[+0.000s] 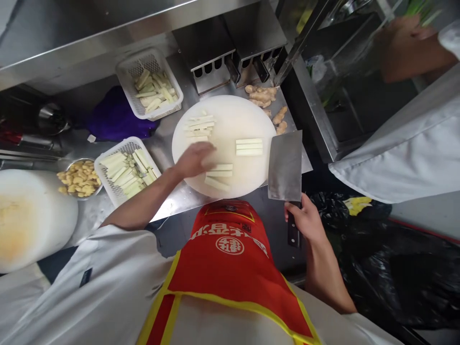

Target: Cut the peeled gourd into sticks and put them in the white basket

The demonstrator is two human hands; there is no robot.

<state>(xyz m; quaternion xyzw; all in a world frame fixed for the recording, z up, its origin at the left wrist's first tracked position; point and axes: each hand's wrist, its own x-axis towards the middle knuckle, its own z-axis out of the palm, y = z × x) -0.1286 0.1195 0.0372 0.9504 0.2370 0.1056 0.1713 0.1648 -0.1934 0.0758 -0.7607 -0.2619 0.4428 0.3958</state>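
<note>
A round white cutting board lies on the steel counter and carries groups of pale vegetable sticks: one at its far left, one at the right, one near the front. My left hand rests on the board beside the front sticks, its fingers curled and blurred. My right hand is closed on the black handle of a cleaver, whose broad blade lies over the board's right edge.
Two white baskets of cut sticks stand left of the board, one far, one near. A metal bowl of yellow pieces, ginger roots, a purple cloth, another white board. Another person in white works at the right by a sink.
</note>
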